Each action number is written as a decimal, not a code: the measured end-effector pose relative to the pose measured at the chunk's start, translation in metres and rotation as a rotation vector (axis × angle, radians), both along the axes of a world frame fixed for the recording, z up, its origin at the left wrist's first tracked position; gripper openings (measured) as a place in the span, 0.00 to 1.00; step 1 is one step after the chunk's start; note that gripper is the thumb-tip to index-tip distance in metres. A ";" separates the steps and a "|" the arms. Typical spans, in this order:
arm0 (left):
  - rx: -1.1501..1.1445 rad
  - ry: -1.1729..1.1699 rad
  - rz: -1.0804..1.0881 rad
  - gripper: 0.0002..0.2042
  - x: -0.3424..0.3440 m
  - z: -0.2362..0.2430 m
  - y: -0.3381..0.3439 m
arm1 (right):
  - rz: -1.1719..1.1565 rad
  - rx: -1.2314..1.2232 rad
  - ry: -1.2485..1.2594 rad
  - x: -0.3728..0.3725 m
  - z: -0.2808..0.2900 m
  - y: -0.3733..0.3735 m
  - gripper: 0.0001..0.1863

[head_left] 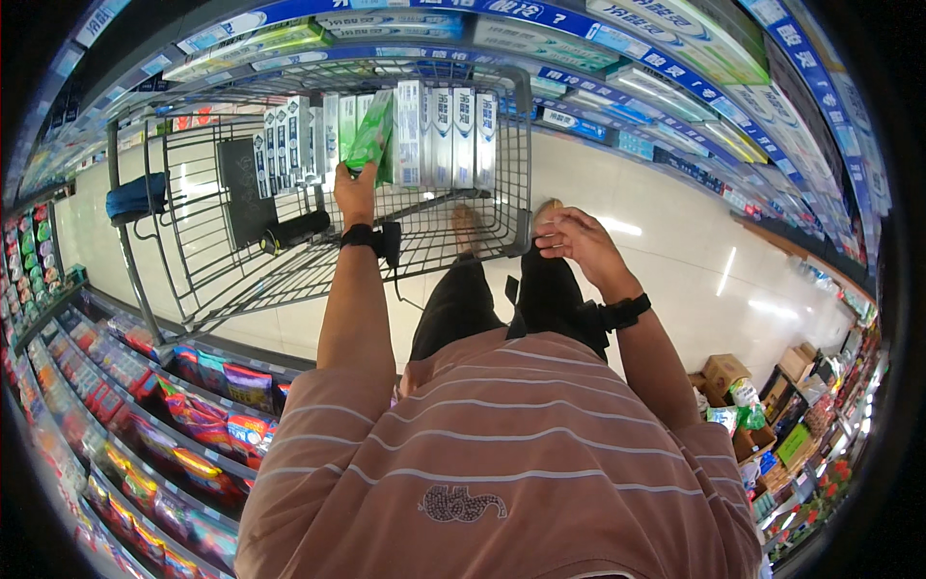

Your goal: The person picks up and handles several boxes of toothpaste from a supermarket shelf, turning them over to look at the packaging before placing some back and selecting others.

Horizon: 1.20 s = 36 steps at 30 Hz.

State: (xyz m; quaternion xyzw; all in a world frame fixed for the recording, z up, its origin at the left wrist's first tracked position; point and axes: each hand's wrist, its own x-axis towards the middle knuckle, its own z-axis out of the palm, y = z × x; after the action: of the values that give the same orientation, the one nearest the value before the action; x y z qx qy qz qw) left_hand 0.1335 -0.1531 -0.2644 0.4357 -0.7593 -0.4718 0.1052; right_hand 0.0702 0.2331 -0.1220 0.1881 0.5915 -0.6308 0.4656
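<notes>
Green, flat toothpaste carton [371, 135] is gripped in the left hand [355, 193] over the grey wire shopping cart [511, 145], beside white upright cartons [449, 135]. Placement appears in progress; the next move calls for lowering it into the row. The right hand [579, 241] hangs half-open, empty.

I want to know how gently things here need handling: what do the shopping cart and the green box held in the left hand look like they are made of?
The shopping cart looks like metal wire: thin grey rods form a see-through grid with a dull sheen. The green box in the left hand appears to be glossy printed cardboard, judging by its flat faces, sharp folded edges and light reflections, though a plastic film coating cannot be ruled out.
</notes>
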 end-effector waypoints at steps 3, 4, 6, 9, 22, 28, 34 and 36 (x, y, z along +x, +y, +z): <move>-0.090 0.061 -0.014 0.19 -0.003 0.028 -0.006 | -0.005 -0.022 0.029 -0.001 0.001 -0.001 0.15; -0.095 0.028 -0.002 0.19 -0.003 0.036 -0.010 | -0.007 -0.029 0.034 -0.002 0.003 -0.003 0.15; -0.036 0.043 0.023 0.19 -0.002 0.052 -0.016 | -0.015 -0.008 0.027 -0.003 0.008 -0.005 0.15; 0.077 0.106 0.139 0.19 0.005 0.076 -0.027 | -0.005 -0.059 0.056 -0.004 0.008 -0.005 0.16; 0.553 0.518 0.217 0.18 0.051 0.187 -0.025 | 0.135 -0.130 0.182 -0.029 0.053 -0.053 0.15; 0.805 0.667 0.092 0.20 0.035 0.207 0.018 | 0.206 -0.337 0.311 -0.042 0.091 -0.104 0.26; 0.963 0.687 -0.133 0.22 0.017 0.220 0.078 | 0.090 -0.447 0.434 -0.056 0.106 -0.140 0.31; 1.041 0.638 -0.239 0.23 0.014 0.219 0.095 | 0.047 -0.483 0.402 -0.063 0.103 -0.137 0.30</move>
State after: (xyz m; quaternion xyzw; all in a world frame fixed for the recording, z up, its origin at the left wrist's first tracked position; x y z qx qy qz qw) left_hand 0.1470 -0.0581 -0.0451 0.1795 -0.4044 -0.8956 0.0471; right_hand 0.0069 0.0959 -0.0186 -0.0702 0.5091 -0.7667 0.3849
